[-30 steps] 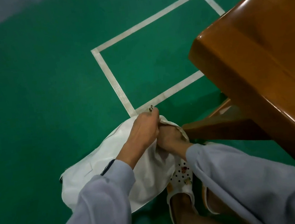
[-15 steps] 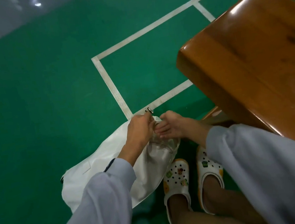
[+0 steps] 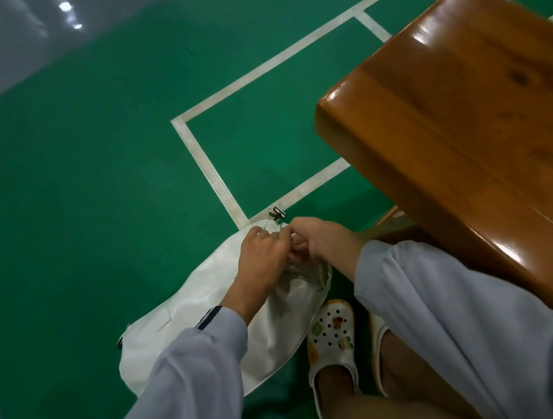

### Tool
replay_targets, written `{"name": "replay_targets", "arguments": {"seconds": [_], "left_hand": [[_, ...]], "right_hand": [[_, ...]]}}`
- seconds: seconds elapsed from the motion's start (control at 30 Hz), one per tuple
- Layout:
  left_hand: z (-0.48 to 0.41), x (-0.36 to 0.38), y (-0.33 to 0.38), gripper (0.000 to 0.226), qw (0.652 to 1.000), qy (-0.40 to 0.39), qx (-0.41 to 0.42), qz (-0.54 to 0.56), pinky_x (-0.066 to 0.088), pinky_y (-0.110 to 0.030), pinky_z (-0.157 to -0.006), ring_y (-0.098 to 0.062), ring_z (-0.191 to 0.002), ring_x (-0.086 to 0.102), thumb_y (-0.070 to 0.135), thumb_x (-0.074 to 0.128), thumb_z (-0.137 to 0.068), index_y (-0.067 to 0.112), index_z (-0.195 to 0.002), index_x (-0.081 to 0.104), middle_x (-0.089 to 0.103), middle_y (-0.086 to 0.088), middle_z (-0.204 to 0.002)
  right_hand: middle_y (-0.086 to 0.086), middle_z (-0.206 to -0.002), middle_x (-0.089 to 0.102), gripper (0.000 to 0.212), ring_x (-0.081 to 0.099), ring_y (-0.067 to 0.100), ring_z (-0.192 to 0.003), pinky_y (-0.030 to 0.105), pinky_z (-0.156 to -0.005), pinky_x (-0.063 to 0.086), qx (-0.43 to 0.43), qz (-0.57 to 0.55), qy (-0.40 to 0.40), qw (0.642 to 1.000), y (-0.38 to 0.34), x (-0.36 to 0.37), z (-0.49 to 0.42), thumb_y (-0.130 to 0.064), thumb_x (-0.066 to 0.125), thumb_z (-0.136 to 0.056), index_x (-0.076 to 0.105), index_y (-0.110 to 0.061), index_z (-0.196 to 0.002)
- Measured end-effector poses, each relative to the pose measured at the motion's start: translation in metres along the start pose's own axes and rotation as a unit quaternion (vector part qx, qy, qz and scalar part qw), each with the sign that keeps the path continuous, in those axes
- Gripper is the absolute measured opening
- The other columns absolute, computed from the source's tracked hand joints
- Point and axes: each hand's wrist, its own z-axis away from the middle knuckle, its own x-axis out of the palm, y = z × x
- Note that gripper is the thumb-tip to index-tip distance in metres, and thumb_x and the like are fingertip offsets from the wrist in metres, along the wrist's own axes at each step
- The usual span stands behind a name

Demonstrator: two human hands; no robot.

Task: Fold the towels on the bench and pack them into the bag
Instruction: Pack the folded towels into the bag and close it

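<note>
The white, soft fabric bag [image 3: 212,323] lies slumped on the green court floor [image 3: 78,204], near the person's feet and just left of the bench's near end. Its gathered far end, where a small dark metal clip [image 3: 276,213] sticks out, is bunched between both hands. The left hand [image 3: 260,256] is curled closed over the bag's neck from the left, fingers pinched on the cloth. The right hand [image 3: 320,238] meets it from the right, its fingers also curled tight at the same bunch; whether they hold cloth, a cord or a zipper pull cannot be told, since the hands cover that spot.

No towels show anywhere. The visible part of the glossy brown wooden bench [image 3: 465,125], to the right and far, is bare, so they are either inside the bag or out of sight. By that reckoning the work seems to be at the opening or closing of the bag's mouth.

Below the hands are white perforated clogs with small charms [image 3: 331,337], close to the bag's near-right edge. White court lines [image 3: 208,168] cross the floor beyond.

The risks are modest. The limp fabric could slip out of the pinch if the hands pull against each other unevenly, letting the mouth sag. A hard tug at the clip end might drag the whole bag across the smooth floor. A foot so near the bag could tread on its edge and pin it.
</note>
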Motion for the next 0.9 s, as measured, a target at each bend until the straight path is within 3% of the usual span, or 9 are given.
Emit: {"name": "replay_targets", "arguments": {"seconds": [0.1, 0.2, 0.27, 0.4, 0.5, 0.57, 0.7, 0.8, 0.9], "left_hand": [[-0.002, 0.000, -0.005, 0.029, 0.999, -0.004, -0.014, 0.030, 0.041, -0.027, -0.051, -0.026, -0.053, 0.062, 0.032, 0.084, -0.076, 0.016, -0.089, 0.064, 0.064, -0.002, -0.061], [0.000, 0.002, -0.014, 0.027, 0.984, 0.009, -0.070, 0.163, 0.045, -0.034, -0.055, -0.032, -0.062, 0.063, 0.043, 0.062, -0.098, 0.016, -0.096, 0.058, 0.068, -0.007, -0.072], [-0.002, -0.003, -0.018, 0.022, 0.959, 0.015, -0.139, 0.247, 0.048, -0.037, -0.060, -0.033, -0.067, 0.063, 0.038, 0.055, -0.103, 0.017, -0.099, 0.059, 0.070, -0.009, -0.075], [-0.025, -0.008, -0.011, 0.039, 0.931, -0.044, -0.252, 0.260, 0.038, -0.035, -0.062, -0.036, -0.076, 0.062, 0.040, 0.051, -0.103, 0.015, -0.074, 0.054, 0.061, -0.009, -0.072], [-0.044, -0.013, -0.006, 0.058, 0.871, -0.137, -0.336, 0.332, 0.037, -0.033, -0.063, -0.027, -0.064, 0.056, 0.053, 0.056, -0.099, 0.012, -0.058, 0.050, 0.054, -0.006, -0.062], [-0.052, -0.015, -0.008, 0.057, 0.829, -0.214, -0.359, 0.371, 0.044, -0.034, -0.064, -0.023, -0.061, 0.054, 0.054, 0.059, -0.096, 0.011, -0.059, 0.055, 0.056, -0.004, -0.059], [-0.063, -0.022, -0.015, 0.029, 0.747, -0.323, -0.382, 0.438, 0.045, -0.026, -0.054, -0.019, -0.051, 0.051, 0.016, 0.060, -0.092, 0.010, -0.064, 0.058, 0.056, -0.005, -0.057], [-0.068, -0.026, -0.011, 0.020, 0.763, -0.373, -0.350, 0.395, 0.046, -0.027, -0.053, -0.019, -0.052, 0.053, 0.009, 0.059, -0.087, 0.010, -0.067, 0.060, 0.056, -0.007, -0.061], [-0.068, -0.016, -0.006, 0.014, 0.838, -0.300, -0.331, 0.314, 0.050, -0.033, -0.066, -0.026, -0.078, 0.064, 0.021, 0.064, -0.088, 0.010, -0.080, 0.062, 0.063, -0.008, -0.080]], "right_hand": [[0.003, -0.030, 0.041, 0.043, 0.040, 0.013, -0.026, 0.025, -0.047, 0.040, -0.018, 0.010, 0.011, 1.000, 0.002, 0.000, -0.005, -0.005, 0.049, -0.097, 0.042, -0.008, -0.055], [0.004, -0.036, 0.046, 0.036, 0.042, 0.011, -0.027, 0.023, -0.044, 0.042, -0.034, -0.029, -0.005, 0.999, 0.009, -0.002, -0.007, -0.003, 0.054, -0.099, 0.053, -0.003, -0.063], [0.010, -0.050, 0.057, 0.017, 0.050, 0.015, -0.034, 0.024, -0.042, 0.046, -0.081, 0.004, 0.030, 0.996, 0.009, 0.002, -0.010, 0.002, 0.056, -0.094, 0.063, 0.005, -0.078], [0.015, -0.072, 0.071, 0.023, 0.067, 0.028, -0.060, 0.039, -0.064, 0.060, -0.165, 0.183, 0.095, 0.964, 0.002, 0.008, -0.004, -0.016, 0.055, -0.089, 0.069, 0.001, -0.083], [0.009, -0.060, 0.060, 0.026, 0.055, 0.021, -0.050, 0.033, -0.054, 0.051, -0.166, 0.220, 0.076, 0.958, -0.002, -0.008, 0.006, -0.017, 0.050, -0.092, 0.066, -0.003, -0.076], [0.007, -0.055, 0.054, 0.029, 0.048, 0.017, -0.044, 0.027, -0.048, 0.040, -0.156, 0.210, 0.066, 0.963, -0.001, -0.015, 0.010, -0.014, 0.051, -0.094, 0.064, -0.005, -0.070], [0.008, -0.057, 0.060, 0.019, 0.052, 0.020, -0.048, 0.028, -0.050, 0.043, -0.172, 0.201, 0.086, 0.961, 0.011, -0.010, 0.010, -0.012, 0.059, -0.085, 0.068, -0.003, -0.071], [0.009, -0.060, 0.063, 0.018, 0.056, 0.021, -0.051, 0.028, -0.052, 0.046, -0.184, 0.236, 0.087, 0.950, 0.014, -0.011, 0.010, -0.014, 0.060, -0.084, 0.071, -0.001, -0.078], [0.006, -0.056, 0.061, 0.020, 0.053, 0.017, -0.046, 0.024, -0.050, 0.044, -0.181, 0.255, 0.101, 0.944, 0.015, -0.019, 0.009, -0.015, 0.059, -0.085, 0.068, -0.005, -0.069]]}}
